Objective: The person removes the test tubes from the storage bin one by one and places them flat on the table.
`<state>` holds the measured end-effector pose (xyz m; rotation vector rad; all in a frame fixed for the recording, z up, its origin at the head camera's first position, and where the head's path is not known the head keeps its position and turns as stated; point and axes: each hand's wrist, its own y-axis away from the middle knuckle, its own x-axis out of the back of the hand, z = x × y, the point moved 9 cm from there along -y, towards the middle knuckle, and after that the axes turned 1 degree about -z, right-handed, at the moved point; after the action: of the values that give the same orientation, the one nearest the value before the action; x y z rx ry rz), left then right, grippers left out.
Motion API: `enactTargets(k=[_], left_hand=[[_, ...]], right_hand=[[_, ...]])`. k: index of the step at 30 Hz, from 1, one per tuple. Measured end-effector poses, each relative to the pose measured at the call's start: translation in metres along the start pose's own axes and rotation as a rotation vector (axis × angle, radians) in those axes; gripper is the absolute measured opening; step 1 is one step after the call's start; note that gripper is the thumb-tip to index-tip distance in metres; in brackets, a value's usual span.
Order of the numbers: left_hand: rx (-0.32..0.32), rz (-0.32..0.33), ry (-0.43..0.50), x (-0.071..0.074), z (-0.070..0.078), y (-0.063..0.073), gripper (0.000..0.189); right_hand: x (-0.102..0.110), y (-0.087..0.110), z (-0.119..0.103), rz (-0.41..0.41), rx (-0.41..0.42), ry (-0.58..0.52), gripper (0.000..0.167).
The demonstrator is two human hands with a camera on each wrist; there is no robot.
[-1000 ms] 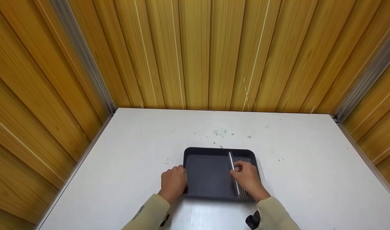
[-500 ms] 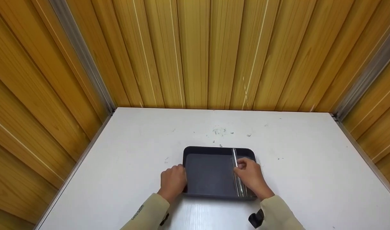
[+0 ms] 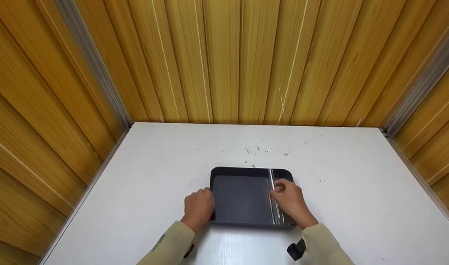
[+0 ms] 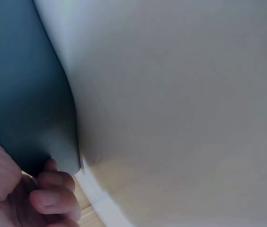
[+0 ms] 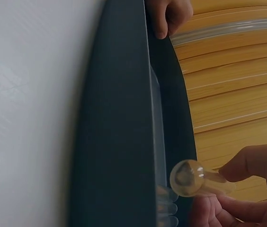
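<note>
A dark rectangular tray point(image 3: 241, 200) lies on the white table in the head view. Its left side is gripped by my left hand point(image 3: 199, 207), fingers curled at the wall; the left wrist view has those fingertips point(image 4: 48, 196) at the tray's lower corner. Over the tray's right part, my right hand point(image 3: 289, 198) pinches a clear test tube point(image 3: 271, 176) between thumb and fingers, the tube pointing away from me. The right wrist view shows the tube's rounded end point(image 5: 186, 178) above several more clear test tubes point(image 5: 167, 208) lying inside the tray, partly hidden by its wall.
The white table point(image 3: 165, 154) carries dark scuff marks point(image 3: 252, 149) behind the tray. Yellow wood-patterned panels point(image 3: 224, 62) wall in the back and both sides, with grey metal posts point(image 3: 93, 59) at the corners.
My right hand has shifted a little to the right, bringing the test tube over the others at the tray's right side. My left hand keeps its place on the tray.
</note>
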<state>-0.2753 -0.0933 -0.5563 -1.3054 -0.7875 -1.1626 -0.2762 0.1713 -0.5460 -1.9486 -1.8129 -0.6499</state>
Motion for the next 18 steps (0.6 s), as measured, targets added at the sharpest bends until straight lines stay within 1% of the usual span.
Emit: enactTargets(k=[3,9,13,16,18], left_hand=[[0.007,-0.014,0.001,-0.001,0.000,-0.001,0.028],[0.002,-0.006,-0.009,-0.001,0.000,0.000,0.027],[0.008,-0.015,0.000,-0.001,0.000,0.000,0.027],[0.001,-0.004,-0.006,0.000,0.000,0.000,0.027],[-0.019,0.022,-0.017,0.002,0.002,0.000,0.027]], right_hand=[[0.004,-0.001,0.003,0.008,-0.005,0.012,0.030],[0.010,-0.002,0.005,0.011,-0.005,0.022,0.030],[0.013,-0.002,0.005,0.013,-0.002,0.016,0.030],[0.015,-0.002,0.005,0.016,0.000,0.012,0.030],[0.016,-0.002,0.007,0.016,-0.002,0.019,0.031]])
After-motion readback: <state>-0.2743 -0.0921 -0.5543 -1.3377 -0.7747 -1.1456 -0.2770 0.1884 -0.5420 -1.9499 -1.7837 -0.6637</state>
